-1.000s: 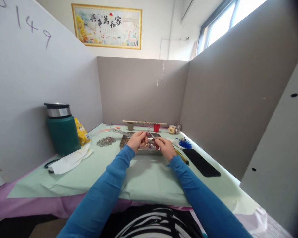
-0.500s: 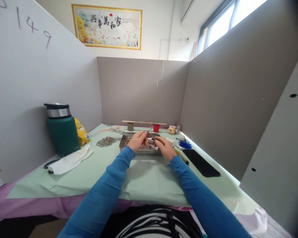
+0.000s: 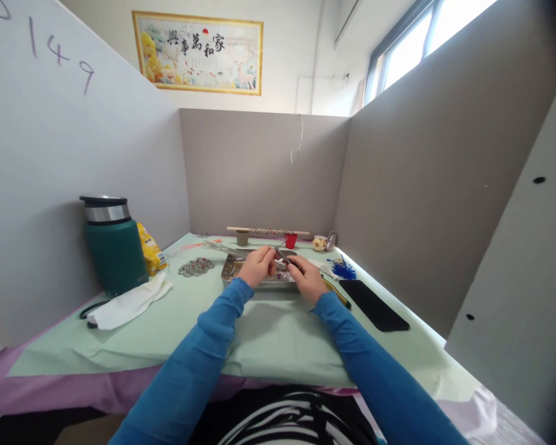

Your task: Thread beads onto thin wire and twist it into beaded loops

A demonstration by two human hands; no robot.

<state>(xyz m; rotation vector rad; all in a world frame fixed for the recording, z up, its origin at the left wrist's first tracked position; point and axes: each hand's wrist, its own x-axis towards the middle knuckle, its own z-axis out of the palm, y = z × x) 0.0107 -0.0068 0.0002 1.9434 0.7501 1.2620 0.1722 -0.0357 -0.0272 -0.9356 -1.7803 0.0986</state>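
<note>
Both my hands meet over a shallow metal tray (image 3: 228, 272) of small coloured beads near the table's far middle. My left hand (image 3: 256, 267) pinches something small, too tiny to identify, at its fingertips. My right hand (image 3: 306, 278) grips a thin metal tool (image 3: 281, 254) whose tip points up and left toward my left fingers. The two hands almost touch above the tray.
A green thermos (image 3: 113, 244) and yellow packet (image 3: 151, 248) stand at the left, with a white cloth (image 3: 130, 300) in front. A beaded piece (image 3: 196, 266), a wooden stick (image 3: 266, 231) on two small cups, a blue feather (image 3: 341, 269), a black phone (image 3: 373, 304). Partition walls enclose three sides.
My hands stay together over the tray with only slight finger movement. The view has shifted a little.
</note>
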